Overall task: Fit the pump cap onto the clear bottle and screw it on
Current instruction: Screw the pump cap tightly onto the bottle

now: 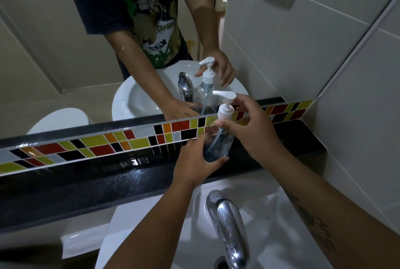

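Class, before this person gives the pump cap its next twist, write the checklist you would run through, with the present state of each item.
1. Clear bottle stands upright on the black ledge: ok.
2. Left hand steadies the bottle's lower body: ok.
3. Right hand has fingers at the collar of the pump cap: ok.
4. Cap sits straight on the neck, dip tube inside the bottle: ok.
5. Threads fully engaged and tight: cannot tell.
6. Nozzle points away from the right hand: ok.

Bare black ledge [86, 182] left of left hand [194, 163]; mirror [65, 63] close beyond; faucet [227, 225] below; wall [357, 117] right of right hand [253, 130].
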Demonstrator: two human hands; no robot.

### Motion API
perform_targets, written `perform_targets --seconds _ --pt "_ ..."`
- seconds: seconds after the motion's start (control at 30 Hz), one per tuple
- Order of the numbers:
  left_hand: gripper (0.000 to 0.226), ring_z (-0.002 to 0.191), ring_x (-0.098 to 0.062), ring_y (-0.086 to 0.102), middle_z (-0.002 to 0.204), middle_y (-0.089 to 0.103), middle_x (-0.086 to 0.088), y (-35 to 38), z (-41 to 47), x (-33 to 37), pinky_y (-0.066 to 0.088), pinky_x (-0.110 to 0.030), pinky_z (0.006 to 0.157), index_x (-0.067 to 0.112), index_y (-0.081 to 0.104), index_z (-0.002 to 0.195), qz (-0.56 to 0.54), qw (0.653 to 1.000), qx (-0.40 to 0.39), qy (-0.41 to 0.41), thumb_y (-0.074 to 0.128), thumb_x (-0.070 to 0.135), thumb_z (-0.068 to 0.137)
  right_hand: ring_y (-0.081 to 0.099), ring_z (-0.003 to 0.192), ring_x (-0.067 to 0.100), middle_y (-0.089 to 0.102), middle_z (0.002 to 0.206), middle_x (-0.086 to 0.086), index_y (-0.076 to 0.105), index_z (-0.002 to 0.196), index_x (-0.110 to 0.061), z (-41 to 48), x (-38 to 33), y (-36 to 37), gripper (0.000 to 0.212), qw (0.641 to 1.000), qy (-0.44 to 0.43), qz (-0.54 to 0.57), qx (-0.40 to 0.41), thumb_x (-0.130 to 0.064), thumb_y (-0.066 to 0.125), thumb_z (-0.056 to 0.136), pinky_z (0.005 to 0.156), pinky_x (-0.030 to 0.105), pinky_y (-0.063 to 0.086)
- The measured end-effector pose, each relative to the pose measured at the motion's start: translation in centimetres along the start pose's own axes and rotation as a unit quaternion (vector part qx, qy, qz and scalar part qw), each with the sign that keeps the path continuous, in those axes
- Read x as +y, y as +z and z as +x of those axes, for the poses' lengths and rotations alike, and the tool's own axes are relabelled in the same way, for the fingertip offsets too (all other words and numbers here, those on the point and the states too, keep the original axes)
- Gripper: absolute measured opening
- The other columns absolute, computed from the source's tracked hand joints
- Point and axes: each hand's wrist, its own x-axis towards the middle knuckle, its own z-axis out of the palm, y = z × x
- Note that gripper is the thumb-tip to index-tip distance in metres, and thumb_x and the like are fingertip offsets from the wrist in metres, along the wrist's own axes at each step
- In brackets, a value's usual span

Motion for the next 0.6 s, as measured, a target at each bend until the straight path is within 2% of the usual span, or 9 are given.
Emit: perform_targets --seconds 0.13,0.27,0.33,0.4,0.47,0.53,0.6 --pt "0.066 0.106 -0.017 0.058 0.114 0.062 0.007 0.1 0.1 -0.3 0.055 -0.040 0.087 0.039 0.051 0.117 -0.001 1.000 0.003 0.003 0.071 0.076 0.067 0.058 0.103 0.001 0.059 0.126 -0.004 0.053 0.132 -0.029 -0.1 0.1 -0.2 0.046 0.998 0.029 0.024 -0.053 -0.028 0.066 0.088 0.076 0.013 0.052" --pt "0.061 0.105 -0.017 0.057 0.113 0.061 0.007 0.3 0.1 -0.4 0.053 -0.037 0.085 0.042 0.047 0.111 0.002 1.000 0.001 0.004 0.072 0.076 0.067 0.059 0.098 0.001 0.062 0.113 -0.008 0.059 0.120 -0.025 0.0 0.0 0.3 0.035 1.000 0.023 0.019 -0.001 -0.027 0.068 0.086 0.081 0.024 0.054" --pt "0.061 0.106 -0.018 0.057 0.114 0.061 0.006 0.3 0.1 -0.5 0.053 -0.039 0.087 0.042 0.047 0.111 0.005 1.000 0.000 0.004 0.071 0.076 0.067 0.058 0.092 0.000 0.062 0.106 -0.007 0.059 0.109 -0.021 0.0 -0.1 0.9 0.032 0.999 0.022 0.017 0.029 -0.028 0.073 0.081 0.077 0.021 0.051" --pt "0.065 0.109 -0.019 0.058 0.116 0.062 0.006 0.4 0.1 -0.6 0.054 -0.041 0.090 0.041 0.048 0.116 0.006 1.000 0.002 0.002 0.071 0.077 0.067 0.059 0.092 0.005 0.062 0.106 -0.001 0.057 0.105 -0.017 0.2 -0.1 1.3 0.038 0.998 0.026 0.020 0.055 -0.029 0.078 0.076 0.076 0.022 0.050" --pt "0.069 0.111 -0.019 0.058 0.118 0.062 0.006 0.4 0.1 -0.6 0.054 -0.042 0.091 0.042 0.049 0.121 0.004 1.000 0.003 0.000 0.071 0.077 0.066 0.058 0.100 0.007 0.060 0.115 -0.002 0.056 0.112 -0.019 0.2 0.0 1.2 0.048 0.998 0.029 0.029 0.048 -0.033 0.080 0.073 0.082 0.023 0.050" --pt "0.069 0.110 -0.018 0.058 0.118 0.062 0.007 0.4 0.2 -0.6 0.054 -0.042 0.091 0.042 0.049 0.121 0.005 1.000 0.005 0.003 0.070 0.078 0.066 0.051 0.110 -0.002 0.056 0.128 -0.010 0.051 0.128 -0.027 0.1 0.1 0.5 0.059 0.999 0.029 0.033 0.005 -0.034 0.077 0.075 0.089 0.018 0.043" --pt "0.068 0.109 -0.017 0.058 0.117 0.062 0.007 0.4 0.3 -0.7 0.054 -0.042 0.092 0.041 0.050 0.121 0.004 1.000 0.006 0.007 0.070 0.078 0.067 0.051 0.111 -0.008 0.055 0.129 -0.017 0.049 0.135 -0.030 -0.1 0.2 -0.1 0.056 0.997 0.030 0.044 -0.048 -0.031 0.071 0.083 0.093 0.018 0.045"
